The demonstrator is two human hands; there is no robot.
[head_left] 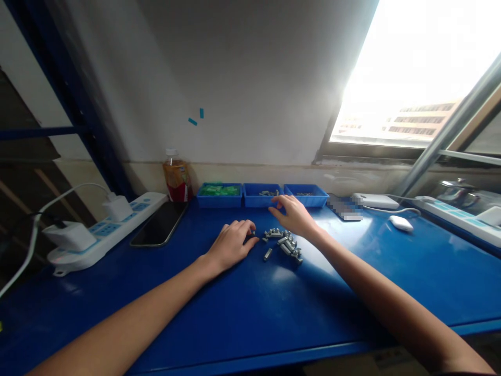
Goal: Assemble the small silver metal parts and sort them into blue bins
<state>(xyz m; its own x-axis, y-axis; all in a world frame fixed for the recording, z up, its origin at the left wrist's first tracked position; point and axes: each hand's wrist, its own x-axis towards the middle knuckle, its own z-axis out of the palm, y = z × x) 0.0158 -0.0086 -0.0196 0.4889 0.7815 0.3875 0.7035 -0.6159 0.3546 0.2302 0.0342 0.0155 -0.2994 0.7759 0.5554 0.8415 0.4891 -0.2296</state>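
My left hand (234, 244) rests on the blue tabletop with its fingers curled. Between its thumb and forefinger shows a small metal bolt (253, 233), partly hidden. A loose pile of silvery bolts (287, 244) lies just right of it, with a single bolt (267, 254) apart at the near side. Above the far side of the pile hovers my right hand (294, 214), thumb and forefinger apart, nothing visible between them. Its fingertips are near the front wall of the middle blue bin (258, 200), which holds some metal pieces.
Left of the middle bin stands a blue bin (219, 201) with green packets; right of it, another bin (313, 200) holds small parts. A drink bottle (177, 177), a phone (159, 224) and a power strip (113, 230) sit left. A white earbud case (401, 223) and cables lie right.
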